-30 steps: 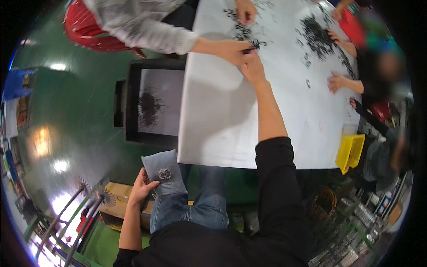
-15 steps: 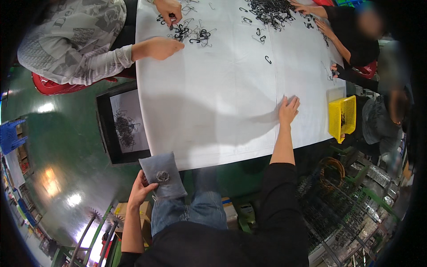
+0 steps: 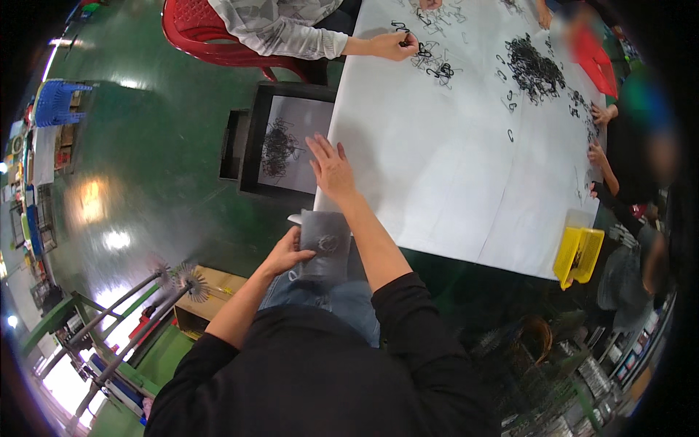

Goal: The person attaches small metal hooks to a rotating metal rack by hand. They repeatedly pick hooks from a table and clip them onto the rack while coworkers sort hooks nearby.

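Observation:
My left hand (image 3: pixel 287 252) grips the edge of a clear plastic bag (image 3: pixel 325 245) that rests on my lap and holds a few small black pieces. My right hand (image 3: pixel 330 167) hovers open, fingers spread, at the near left edge of the white table (image 3: pixel 451 175), holding nothing. A pile of small black hook-like parts (image 3: pixel 534 64) lies far across the table. More of these parts (image 3: pixel 435 64) lie scattered near another person's hand (image 3: pixel 392 45) at the table's far left.
A black tray (image 3: pixel 280 146) with black parts stands on the green floor left of the table. A yellow bin (image 3: pixel 577 255) hangs at the table's right corner. Other people's hands (image 3: pixel 601 113) work along the right side. A red chair (image 3: pixel 196 29), cardboard box (image 3: pixel 211 288) and metal stand (image 3: pixel 131 306) are nearby.
My right hand has drawn back from far across the table to its near left edge. My left hand stays on the bag in my lap. My head has turned left.

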Demonstrator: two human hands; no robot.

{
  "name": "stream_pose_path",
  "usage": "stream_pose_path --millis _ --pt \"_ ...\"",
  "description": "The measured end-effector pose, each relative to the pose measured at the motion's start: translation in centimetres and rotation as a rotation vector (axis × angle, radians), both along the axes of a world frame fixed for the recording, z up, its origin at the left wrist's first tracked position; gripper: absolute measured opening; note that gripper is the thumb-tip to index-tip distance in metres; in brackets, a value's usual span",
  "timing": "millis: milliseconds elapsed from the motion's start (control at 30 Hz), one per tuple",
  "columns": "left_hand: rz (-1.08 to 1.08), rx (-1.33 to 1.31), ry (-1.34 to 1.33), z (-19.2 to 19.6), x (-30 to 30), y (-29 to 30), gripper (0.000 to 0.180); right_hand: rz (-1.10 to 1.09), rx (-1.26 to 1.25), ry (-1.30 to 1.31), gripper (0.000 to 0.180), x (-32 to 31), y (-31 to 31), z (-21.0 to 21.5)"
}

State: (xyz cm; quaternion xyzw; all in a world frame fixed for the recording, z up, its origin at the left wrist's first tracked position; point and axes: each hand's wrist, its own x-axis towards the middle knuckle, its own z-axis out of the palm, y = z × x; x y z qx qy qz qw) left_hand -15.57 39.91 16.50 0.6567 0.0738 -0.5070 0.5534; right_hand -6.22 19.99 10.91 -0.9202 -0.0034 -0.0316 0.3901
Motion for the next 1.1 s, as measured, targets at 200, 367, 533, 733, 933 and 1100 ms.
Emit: stream_pose_path --millis 200,367,533,733,933,1100 --pt "-0.107 -0.048 -0.084 -3.0 2.7 -5.2 0.061 -0.524 0.111 -0.087 0.040 -5.6 -7.8 10.0" --pt "0.030 -0.103 -0.220 -9.4 5.3 -15.3 0.058 -0.986 -0.015 -0.139 0.026 -18.2 -11.7 19.9" --pt "0.010 0.098 -0.423 -13.0 8.0 -21.4 0.064 -1.286 0.089 -0.215 0.020 -27.6 -7.3 27.2" --pt "0.062 -0.091 -0.182 -13.3 8.5 -24.7 0.045 -1.539 -0.013 -0.385 0.014 -35.6 -1.6 33.1" --pt "-0.202 -0.001 -0.396 -18.0 9.5 -26.5 0.044 -1.931 -0.382 -0.417 0.014 -49.1 -0.3 38.1" --pt "0.031 0.023 -0.067 -18.1 10.0 -26.9 0.048 -2.160 -0.541 -0.341 0.021 -64.9 -5.0 39.3"
